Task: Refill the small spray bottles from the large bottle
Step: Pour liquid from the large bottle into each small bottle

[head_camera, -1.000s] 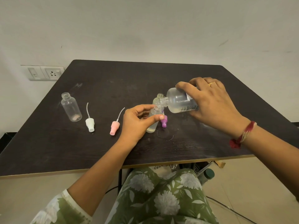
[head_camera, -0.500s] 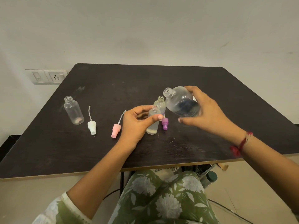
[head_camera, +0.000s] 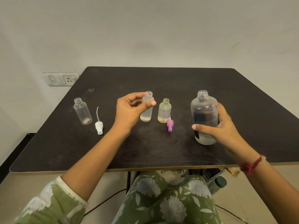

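Right now you are between pours, by my reading. Your right hand (head_camera: 221, 126) is wrapped round the large bottle (head_camera: 204, 113), thumb across its front and fingers behind. It is upright and uncapped, with only a shallow layer of liquid at the bottom. I cannot tell whether its base rests on the table (head_camera: 161, 81) or sits just off it.

Well to the left of the large bottle, your left hand (head_camera: 129, 110) pinches a small bottle (head_camera: 146, 109) near its shoulder between thumb and fingertips. That bottle is upright, open-mouthed and holds just a thin pool. Between it and the large bottle stands a second small bottle (head_camera: 164, 111), yellowish, uncapped, with a purple spray head (head_camera: 169, 125) lying just in front. Farthest left of the large bottle are an empty small bottle (head_camera: 82, 111) and, beside it, a white spray head (head_camera: 99, 126) with its dip tube.

The held bottle looks far from full, so the next move likely calls for bringing the two mouths together. Tip the large bottle slowly, neck right over the narrow opening. With so little left in it you will need a steep tilt, and drips are the risk.

The table is dark wood grain with a pale edge, and a faint ring mark (head_camera: 171, 139) lies just left of the large bottle's base. An off-white wall rises behind, with a socket plate (head_camera: 60, 79) far to the left.
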A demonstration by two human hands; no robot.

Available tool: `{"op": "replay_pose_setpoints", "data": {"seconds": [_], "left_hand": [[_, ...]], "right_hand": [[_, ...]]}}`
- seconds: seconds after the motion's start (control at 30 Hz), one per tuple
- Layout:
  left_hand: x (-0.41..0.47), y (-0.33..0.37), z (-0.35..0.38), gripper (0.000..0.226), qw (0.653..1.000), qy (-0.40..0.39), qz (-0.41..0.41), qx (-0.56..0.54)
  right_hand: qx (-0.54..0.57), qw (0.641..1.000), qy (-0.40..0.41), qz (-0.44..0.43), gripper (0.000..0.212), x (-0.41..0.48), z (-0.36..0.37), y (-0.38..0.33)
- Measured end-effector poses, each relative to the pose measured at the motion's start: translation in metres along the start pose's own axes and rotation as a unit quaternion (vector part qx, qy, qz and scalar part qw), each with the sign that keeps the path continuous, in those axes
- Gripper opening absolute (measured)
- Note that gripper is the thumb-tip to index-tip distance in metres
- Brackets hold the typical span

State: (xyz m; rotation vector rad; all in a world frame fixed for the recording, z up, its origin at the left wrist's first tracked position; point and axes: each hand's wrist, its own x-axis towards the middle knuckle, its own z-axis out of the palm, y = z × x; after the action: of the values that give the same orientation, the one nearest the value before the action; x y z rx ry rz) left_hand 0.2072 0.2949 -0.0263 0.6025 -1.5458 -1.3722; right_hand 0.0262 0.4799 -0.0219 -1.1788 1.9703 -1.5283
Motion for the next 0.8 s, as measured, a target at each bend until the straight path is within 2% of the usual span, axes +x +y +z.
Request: {"op": "replay_pose_setpoints", "data": {"seconds": [0.17, 0.53, 0.8], "left_hand": [[0.012, 0.001, -0.004, 0.025, 0.999, 0.010, -0.002, 0.037], [0.039, -0.017, -0.002, 0.039, 0.987, -0.004, -0.083, 0.135], [0.036, -0.027, -0.006, 0.041, 0.983, -0.005, -0.106, 0.148]], "right_hand": [[0.012, 1.000, 0.019, -0.006, 0.073, -0.002, -0.008, -0.002], [0.015, 0.999, 0.031, -0.013, 0.072, -0.006, -0.012, -0.008], [0.025, 0.999, 0.034, -0.012, 0.079, -0.006, -0.009, -0.012]]}}
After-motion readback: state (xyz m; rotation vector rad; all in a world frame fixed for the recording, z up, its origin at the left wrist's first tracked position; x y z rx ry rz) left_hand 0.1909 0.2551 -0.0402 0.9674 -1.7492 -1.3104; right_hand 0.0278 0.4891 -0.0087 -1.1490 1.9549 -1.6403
